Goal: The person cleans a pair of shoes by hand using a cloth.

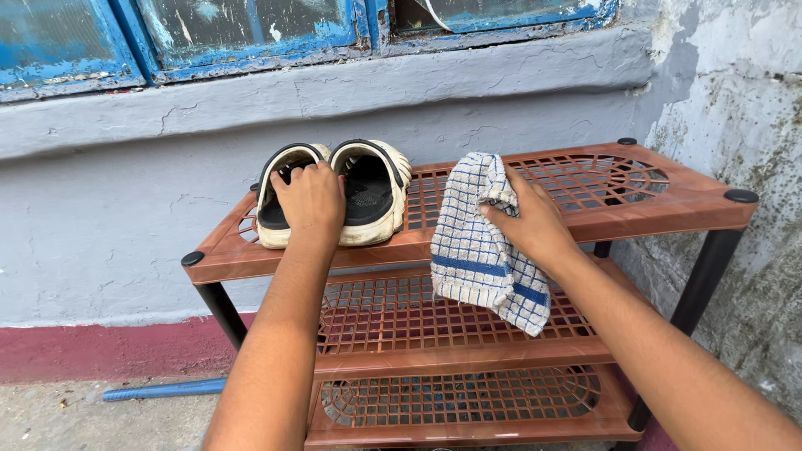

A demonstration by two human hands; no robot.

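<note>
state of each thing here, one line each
left hand: closed on the heels of the pair of clogs
right hand: gripping the checked cloth
pair of clogs: side by side on the top shelf
checked cloth: bunched, hanging over the top shelf's front edge
shoe rack: upright, lower shelves bare
window frame: shut, blue paint peeling

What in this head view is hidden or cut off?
- Inside of the clogs, head view: partly covered by the left hand.
- Rack feet: cut off by the bottom edge.
- Right hand palm: hidden behind the checked cloth.
- Window: cut off by the top edge.
</note>
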